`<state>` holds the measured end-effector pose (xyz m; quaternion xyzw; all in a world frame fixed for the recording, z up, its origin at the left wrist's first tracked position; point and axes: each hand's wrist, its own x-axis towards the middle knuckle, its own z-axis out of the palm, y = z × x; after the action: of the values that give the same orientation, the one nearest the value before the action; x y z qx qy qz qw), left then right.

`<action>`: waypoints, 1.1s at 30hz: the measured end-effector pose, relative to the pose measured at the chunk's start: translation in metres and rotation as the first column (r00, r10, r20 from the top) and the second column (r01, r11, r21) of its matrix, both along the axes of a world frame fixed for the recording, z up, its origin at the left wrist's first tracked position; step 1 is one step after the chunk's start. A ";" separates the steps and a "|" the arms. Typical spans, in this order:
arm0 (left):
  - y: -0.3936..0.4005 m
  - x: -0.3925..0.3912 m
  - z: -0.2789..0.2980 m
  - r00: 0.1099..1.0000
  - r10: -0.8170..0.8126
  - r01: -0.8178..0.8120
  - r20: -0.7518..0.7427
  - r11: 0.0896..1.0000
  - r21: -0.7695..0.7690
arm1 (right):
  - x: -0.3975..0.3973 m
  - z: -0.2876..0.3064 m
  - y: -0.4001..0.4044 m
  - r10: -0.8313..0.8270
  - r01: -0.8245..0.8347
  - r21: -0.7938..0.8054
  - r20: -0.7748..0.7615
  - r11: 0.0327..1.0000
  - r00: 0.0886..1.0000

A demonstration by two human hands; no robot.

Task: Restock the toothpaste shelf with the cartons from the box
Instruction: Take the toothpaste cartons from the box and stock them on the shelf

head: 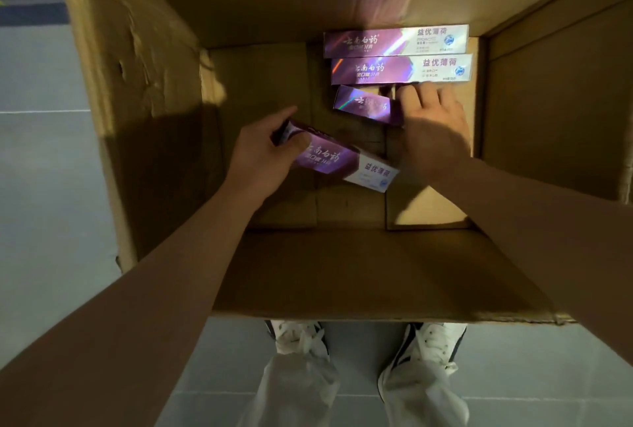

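Inside corrugated box (144, 91): left hand (263, 156) grip closed round glossy purple carton (337, 157); right hand (433, 128) fingers clasping another carton (364, 105).

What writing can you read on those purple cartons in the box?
Far carton: "云南白药" and "益优薄荷"; the small print beside them is too blurred.
Second carton: "云南白药", "益优薄荷"; the line under the brand and the small print are unclear.
Third carton, under the right hand: brand script blurred, unreadable.
Carton in the left hand: "云南白药", "益优薄荷"; the rest is too blurred.
Cardboard box: no print visible.
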<state>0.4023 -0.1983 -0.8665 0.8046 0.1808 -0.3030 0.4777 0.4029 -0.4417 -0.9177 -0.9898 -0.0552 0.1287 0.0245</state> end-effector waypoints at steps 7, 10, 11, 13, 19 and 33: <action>0.006 -0.001 0.029 0.998 0.027 -0.029 -0.052 0.999 -0.043 | -0.002 0.033 -0.017 -0.148 0.205 0.214 -0.254 0.955 0.956; 0.008 0.000 0.067 0.999 0.030 -0.031 -0.031 0.998 -0.047 | -0.003 0.078 -0.014 -0.237 0.311 0.338 -0.243 0.888 0.941; 0.008 0.000 0.084 0.999 0.030 -0.031 -0.022 0.998 -0.048 | -0.005 0.098 -0.012 -0.258 0.334 0.364 -0.242 0.869 0.935; 0.008 0.001 0.124 1.000 -0.001 0.001 0.012 0.999 -0.041 | -0.006 0.142 -0.007 -0.311 0.393 0.399 -0.256 0.828 0.915; 0.007 0.012 0.272 0.985 -0.073 0.082 0.155 0.995 -0.052 | -0.006 0.289 0.000 -0.354 0.381 0.516 -0.155 0.767 0.922; 0.004 0.005 0.644 0.923 0.015 0.028 0.384 0.994 -0.107 | 0.002 0.656 -0.008 -0.247 0.131 0.580 0.126 0.804 0.961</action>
<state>0.4068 -0.1942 -0.2227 0.8212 0.0641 -0.1508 0.5466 0.4049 -0.4494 -0.2615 -0.9461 0.0064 0.0054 0.3239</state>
